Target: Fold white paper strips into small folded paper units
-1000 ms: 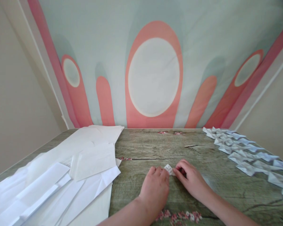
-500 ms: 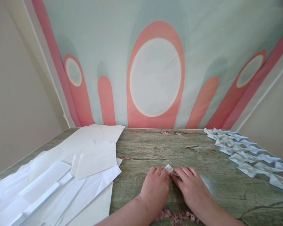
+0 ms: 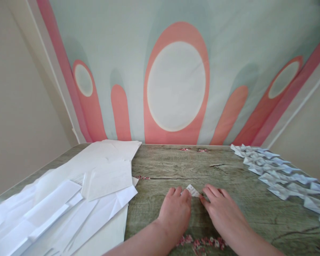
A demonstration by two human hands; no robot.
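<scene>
A small folded white paper piece [image 3: 192, 190] lies on the wood-pattern table [image 3: 176, 167] just past my fingertips. My left hand [image 3: 176, 213] lies palm down with its fingers bent, pressing on the paper's left edge. To the right, my right hand [image 3: 220, 210] rests flat, fingers stretched forward and touching the paper's right edge. Most of the paper is hidden under the two hands; only a pointed corner shows between them.
A loose pile of white paper sheets [image 3: 77, 192] covers the table's left side. A row of several small folded paper pieces [image 3: 280, 174] runs along the right edge. A wall with pink and white shapes [image 3: 176, 85] rises behind the table.
My right hand went from curled fingertips on the paper to lying flatter with fingers stretched out. The paper's visible corner shifted a little. My left hand stayed nearly still.
</scene>
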